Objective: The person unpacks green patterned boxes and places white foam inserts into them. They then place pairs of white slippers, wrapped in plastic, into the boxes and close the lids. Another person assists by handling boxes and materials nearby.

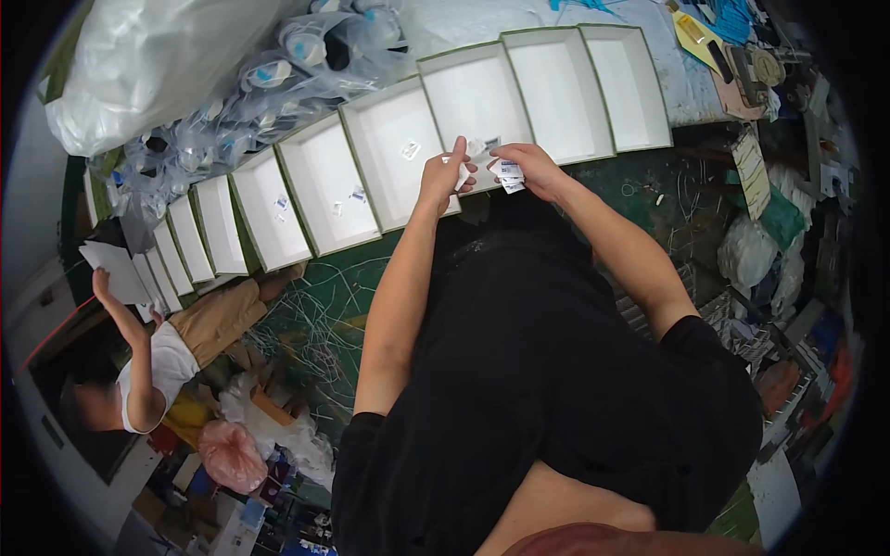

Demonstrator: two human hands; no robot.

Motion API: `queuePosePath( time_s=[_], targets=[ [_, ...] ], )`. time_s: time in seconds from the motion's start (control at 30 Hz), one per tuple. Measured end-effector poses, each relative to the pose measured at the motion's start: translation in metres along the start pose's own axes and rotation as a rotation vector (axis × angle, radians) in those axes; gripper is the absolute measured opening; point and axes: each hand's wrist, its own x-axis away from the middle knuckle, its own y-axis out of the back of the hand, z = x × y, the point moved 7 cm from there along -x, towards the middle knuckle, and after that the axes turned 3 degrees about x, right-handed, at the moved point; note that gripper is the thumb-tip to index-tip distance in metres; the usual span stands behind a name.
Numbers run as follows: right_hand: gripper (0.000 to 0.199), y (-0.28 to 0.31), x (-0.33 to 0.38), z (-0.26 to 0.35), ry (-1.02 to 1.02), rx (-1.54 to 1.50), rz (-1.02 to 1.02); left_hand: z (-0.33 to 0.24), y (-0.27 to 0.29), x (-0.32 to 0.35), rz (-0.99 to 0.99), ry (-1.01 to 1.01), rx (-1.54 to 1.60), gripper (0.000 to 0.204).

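Note:
A row of open white boxes with green edges runs across the table, and both hands are over the near edge of one box (471, 93). My left hand (445, 179) is closed on a small white printed piece, its thumb pointing up. Close beside it, my right hand (535, 171) grips a small stack of white printed packets (510, 176). Between the hands, another small printed piece (482, 145) lies in the box. The neighbouring box to the left holds a small white packet (411, 149). Further left, more small pieces (358, 195) lie in the boxes.
Behind the boxes are clear plastic bags of bottle-like items (269, 74) and a large white plastic bag (167, 74). A co-worker (162, 371) at the left holds a white box part. Loose strands (315, 315) litter the green floor. Tools and tape (768, 67) lie at the right.

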Motion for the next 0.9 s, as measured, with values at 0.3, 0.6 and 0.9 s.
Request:
queuePosePath(
  time_s=[0.3, 0.6, 0.9],
  targets=[
    [0.027, 0.088, 0.048, 0.031, 0.098, 0.121, -0.142, -0.024, -0.097, -0.006, 0.253, -0.084, -0.068, 0.033],
    [0.033, 0.177, 0.079, 0.055, 0.098, -0.199, -0.139, -0.028, -0.196, -0.062, 0.284, 0.019, -0.107, 0.038],
    [0.052, 0.293, 0.095, 0.121, 0.162, 0.205, -0.266, -0.056, -0.312, -0.067, 0.094, -0.225, -0.363, 0.044]
  ],
)
